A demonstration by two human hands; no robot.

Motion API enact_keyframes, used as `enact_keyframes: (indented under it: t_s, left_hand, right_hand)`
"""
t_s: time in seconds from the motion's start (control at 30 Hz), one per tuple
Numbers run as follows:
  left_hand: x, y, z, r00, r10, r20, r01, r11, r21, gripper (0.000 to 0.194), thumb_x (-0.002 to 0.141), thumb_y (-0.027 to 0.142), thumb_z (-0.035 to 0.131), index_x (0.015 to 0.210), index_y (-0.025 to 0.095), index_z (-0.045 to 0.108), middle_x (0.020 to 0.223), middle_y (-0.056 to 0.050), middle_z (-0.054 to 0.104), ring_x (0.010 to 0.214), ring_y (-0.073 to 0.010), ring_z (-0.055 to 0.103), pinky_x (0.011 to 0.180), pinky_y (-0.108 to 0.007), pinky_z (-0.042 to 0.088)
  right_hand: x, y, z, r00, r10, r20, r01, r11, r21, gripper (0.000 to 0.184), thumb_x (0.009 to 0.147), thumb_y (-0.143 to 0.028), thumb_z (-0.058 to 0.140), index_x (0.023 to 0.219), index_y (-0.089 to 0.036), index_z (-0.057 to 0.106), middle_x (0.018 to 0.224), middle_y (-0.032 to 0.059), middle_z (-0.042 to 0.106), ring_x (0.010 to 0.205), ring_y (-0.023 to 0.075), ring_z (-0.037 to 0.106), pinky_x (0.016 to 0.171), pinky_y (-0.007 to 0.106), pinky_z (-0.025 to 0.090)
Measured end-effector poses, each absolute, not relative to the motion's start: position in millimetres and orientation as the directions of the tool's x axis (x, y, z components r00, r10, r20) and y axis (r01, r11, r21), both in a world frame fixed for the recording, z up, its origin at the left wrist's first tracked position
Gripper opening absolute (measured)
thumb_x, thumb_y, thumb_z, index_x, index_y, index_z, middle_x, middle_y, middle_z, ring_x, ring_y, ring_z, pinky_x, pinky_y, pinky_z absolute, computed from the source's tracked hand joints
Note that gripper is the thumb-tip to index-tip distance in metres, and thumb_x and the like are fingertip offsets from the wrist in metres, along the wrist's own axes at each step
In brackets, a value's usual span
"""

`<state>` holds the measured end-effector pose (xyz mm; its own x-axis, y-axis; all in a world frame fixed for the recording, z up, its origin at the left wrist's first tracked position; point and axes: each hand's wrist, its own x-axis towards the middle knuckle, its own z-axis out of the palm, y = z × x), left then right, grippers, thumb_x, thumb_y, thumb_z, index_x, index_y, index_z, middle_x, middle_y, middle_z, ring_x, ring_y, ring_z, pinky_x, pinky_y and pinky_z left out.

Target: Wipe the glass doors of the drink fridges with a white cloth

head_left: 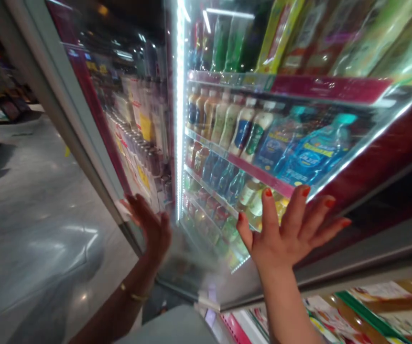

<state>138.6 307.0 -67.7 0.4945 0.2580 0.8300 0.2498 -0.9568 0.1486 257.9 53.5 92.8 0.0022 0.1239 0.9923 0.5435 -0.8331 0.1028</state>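
Glass cooler door (227, 143), with shelved bottled drinks (234, 129) behind it, stands directly before both the left hand (152, 229) and right hand (288, 234), each grip spread wide and holding nothing.

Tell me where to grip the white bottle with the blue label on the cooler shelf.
Grip the white bottle with the blue label around its body, below the narrowing neck, coming straight from the front. It appears to stand upright in a tight row, with bottles against both sides, so the front looks like the only free side. The glass door lies before it, and the right hand is nearest.
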Motion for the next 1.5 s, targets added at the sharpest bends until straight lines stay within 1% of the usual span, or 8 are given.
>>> enact_keyframes:
  t_s: [0.2, 0.37, 0.57, 0.77, 0.97, 1.17, 1.4, 1.5]
  left_hand:
    - [134, 267, -123, 0.577, 0.072, 0.814, 0.089, -0.996, 0.025, 0.068, 0.101, 0.042, 0.071, 0.16, 0.065, 0.046, 0.18, 0.02, 0.036, 0.176, -0.0219, -0.001, 0.148, -0.05, 0.004]
    - [132, 289, -139, 0.424, 0.376, 0.824, 0.299, -0.917, 0.264, 0.097, 0.106, 0.029, 0.052, 0.178, 0.02, -0.012, 0.183, -0.019, -0.027, 0.169, -0.0412, -0.026, 0.142, -0.074, -0.004]
    - [153, 242, -174, 0.53, 0.225, 0.818, 0.197, -0.97, 0.139, 0.067, 0.102, 0.067, 0.064, 0.16, 0.035, 0.054, 0.183, -0.01, 0.031, 0.169, -0.0365, 0.032, 0.141, -0.067, 0.029]
    - [149, 260, -195, 0.337, 0.557, 0.759, 0.476, -0.797, 0.373, 0.071, 0.101, 0.051, 0.072, 0.164, 0.027, 0.049, 0.181, -0.014, 0.03, 0.168, -0.0427, 0.028, 0.137, -0.075, 0.028]
    - [161, 206, -233, 0.492, 0.439, 0.752, 0.349, -0.891, 0.291, 0.055, 0.102, 0.063, 0.068, 0.143, 0.026, 0.067, 0.161, -0.013, 0.058, 0.148, -0.0316, 0.055, 0.127, -0.061, 0.049]
    - [162, 235, -232, 0.301, 0.612, 0.731, 0.475, -0.761, 0.441, 0.057, 0.1, 0.054, 0.074, 0.149, 0.025, 0.064, 0.17, -0.011, 0.049, 0.161, -0.0391, 0.042, 0.136, -0.066, 0.036]
    - [178, 116, -236, 0.379, 0.304, 0.874, 0.152, -0.952, 0.265, 0.07, 0.101, 0.061, 0.067, 0.165, 0.039, 0.049, 0.189, -0.003, 0.014, 0.175, -0.0356, 0.012, 0.144, -0.066, 0.013]
    - [174, 162, -227, 0.286, 0.486, 0.826, 0.198, -0.873, 0.445, 0.079, 0.102, 0.05, 0.07, 0.172, 0.033, 0.038, 0.19, -0.009, 0.008, 0.174, -0.0415, 0.01, 0.142, -0.073, 0.015]
  right_hand:
    - [258, 50, 96, 0.023, 0.167, 0.986, 0.535, -0.835, 0.129, 0.079, 0.11, -0.063, 0.048, 0.18, -0.033, 0.028, 0.177, 0.0206, 0.046, 0.169, 0.0546, 0.032, 0.121, 0.095, 0.026]
    - [259, 50, 97, 0.02, 0.165, 0.986, 0.535, -0.835, 0.128, 0.079, 0.109, -0.06, 0.05, 0.18, -0.034, 0.028, 0.181, 0.019, 0.041, 0.169, 0.0561, 0.03, 0.121, 0.096, 0.023]
    - [262, 47, 98, 0.0, 0.2, 0.98, 0.547, -0.82, 0.168, 0.079, 0.11, -0.062, 0.047, 0.18, -0.031, 0.029, 0.185, 0.0188, 0.031, 0.169, 0.0569, 0.027, 0.121, 0.096, 0.023]
    - [263, 43, 101, -0.004, 0.243, 0.97, 0.552, -0.808, 0.205, 0.081, 0.11, -0.059, 0.05, 0.18, -0.025, 0.028, 0.185, 0.023, 0.029, 0.169, 0.0592, 0.026, 0.119, 0.097, 0.023]
    - [267, 39, 102, -0.042, 0.27, 0.962, 0.544, -0.802, 0.248, 0.086, 0.106, -0.056, 0.055, 0.181, -0.024, 0.027, 0.186, 0.0225, 0.027, 0.167, 0.0621, 0.026, 0.123, 0.093, 0.022]
    - [268, 39, 106, -0.07, 0.289, 0.955, 0.529, -0.8, 0.281, 0.085, 0.107, -0.055, 0.055, 0.179, -0.017, 0.031, 0.181, 0.0291, 0.033, 0.163, 0.0669, 0.03, 0.119, 0.095, 0.023]
    - [263, 40, 109, -0.038, 0.308, 0.951, 0.501, -0.817, 0.285, 0.08, 0.109, -0.048, 0.053, 0.178, -0.012, 0.032, 0.18, 0.0337, 0.032, 0.165, 0.0642, 0.028, 0.12, 0.094, 0.024]
    - [260, 40, 110, -0.003, 0.295, 0.956, 0.507, -0.823, 0.256, 0.076, 0.111, -0.045, 0.052, 0.177, -0.011, 0.035, 0.18, 0.0346, 0.032, 0.166, 0.0635, 0.027, 0.121, 0.093, 0.024]
